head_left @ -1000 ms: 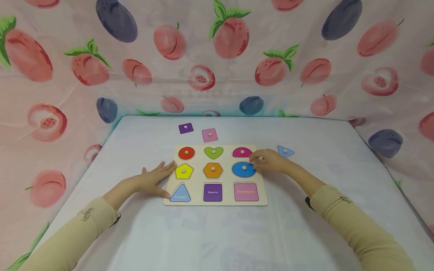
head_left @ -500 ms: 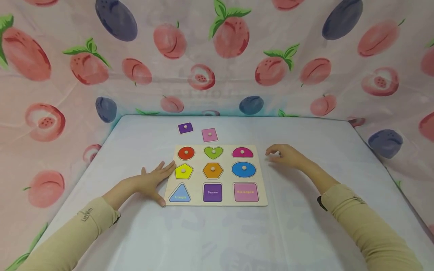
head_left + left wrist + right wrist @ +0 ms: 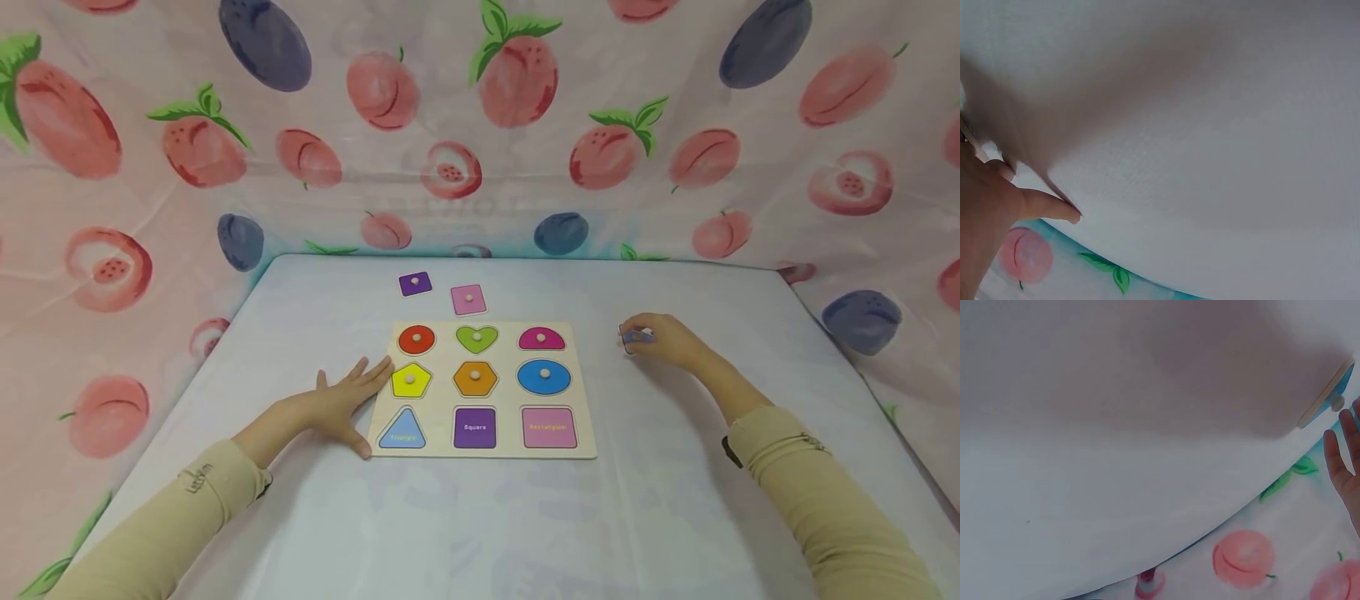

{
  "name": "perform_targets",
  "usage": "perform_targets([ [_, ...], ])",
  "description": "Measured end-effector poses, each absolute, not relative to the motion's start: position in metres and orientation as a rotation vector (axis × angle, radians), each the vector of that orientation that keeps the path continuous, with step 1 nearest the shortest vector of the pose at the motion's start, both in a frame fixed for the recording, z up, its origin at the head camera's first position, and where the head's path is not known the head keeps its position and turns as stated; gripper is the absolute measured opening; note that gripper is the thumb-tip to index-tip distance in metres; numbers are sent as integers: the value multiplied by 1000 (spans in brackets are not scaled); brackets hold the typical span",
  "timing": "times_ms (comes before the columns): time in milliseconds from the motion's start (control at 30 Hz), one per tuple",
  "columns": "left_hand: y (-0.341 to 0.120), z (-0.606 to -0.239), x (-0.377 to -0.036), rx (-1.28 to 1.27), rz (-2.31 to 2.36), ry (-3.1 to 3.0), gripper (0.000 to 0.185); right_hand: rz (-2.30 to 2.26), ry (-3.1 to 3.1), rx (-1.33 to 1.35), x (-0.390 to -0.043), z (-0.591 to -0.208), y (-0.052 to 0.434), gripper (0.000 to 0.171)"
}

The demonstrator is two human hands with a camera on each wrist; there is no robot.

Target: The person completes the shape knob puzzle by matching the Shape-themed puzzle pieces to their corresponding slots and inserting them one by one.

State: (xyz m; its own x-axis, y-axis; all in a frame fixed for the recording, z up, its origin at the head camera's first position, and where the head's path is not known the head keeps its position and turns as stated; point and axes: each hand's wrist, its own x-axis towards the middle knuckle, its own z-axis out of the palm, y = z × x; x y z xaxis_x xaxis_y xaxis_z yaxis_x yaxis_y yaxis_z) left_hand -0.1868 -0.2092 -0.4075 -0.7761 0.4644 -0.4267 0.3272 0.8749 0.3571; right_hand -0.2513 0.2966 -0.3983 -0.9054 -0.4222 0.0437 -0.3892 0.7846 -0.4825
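A wooden shape puzzle board lies mid-table, with knobbed pieces in its two far rows and printed spaces in its near row. My left hand rests beside it with spread fingers, fingertips at the board's left edge. To the right of the board my right hand reaches over a light blue triangle puzzle piece. In the right wrist view, that piece shows its knob uncovered, with fingers close by. A purple piece and a pink piece lie beyond the board.
A white cloth covers the table. Behind it and along both sides hangs a curtain printed with peaches and plums.
My right hand has moved from the board's right edge, by the blue oval, rightward over the triangle piece. My left thumb has slid off the board's near left corner.
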Motion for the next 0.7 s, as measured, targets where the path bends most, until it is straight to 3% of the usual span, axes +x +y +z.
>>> perform_targets([
  [700,-210,-410,-188,554,331,2529,132,-757,2964,-445,-267,-411,305,12],
])
